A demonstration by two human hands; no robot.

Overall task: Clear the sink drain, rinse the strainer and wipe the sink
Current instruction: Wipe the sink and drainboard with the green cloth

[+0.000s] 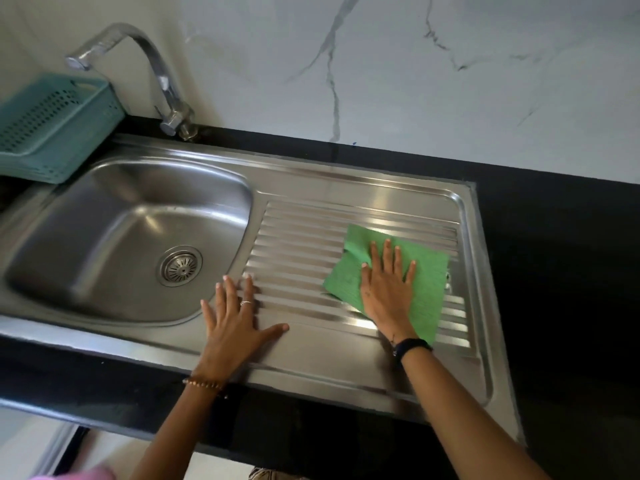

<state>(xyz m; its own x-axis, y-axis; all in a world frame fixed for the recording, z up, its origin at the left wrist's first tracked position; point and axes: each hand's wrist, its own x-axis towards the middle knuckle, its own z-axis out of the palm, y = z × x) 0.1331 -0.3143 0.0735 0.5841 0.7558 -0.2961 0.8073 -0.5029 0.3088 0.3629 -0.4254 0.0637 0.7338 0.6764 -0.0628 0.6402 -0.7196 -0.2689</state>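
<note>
Head view: strainer seated in drain, basin clean-looking. Right hand flat, pressing green cloth on drainboard; left hand splayed, empty. Wiping underway, likely 1 step left.

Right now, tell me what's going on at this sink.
A person is wiping the steel sink's ribbed drainboard. The right hand presses flat on a green cloth spread over the ridges, while the left hand rests open on the steel at the drainboard's near-left corner, beside the basin. The strainer sits in the drain, and the faucet shows no running water.
</note>
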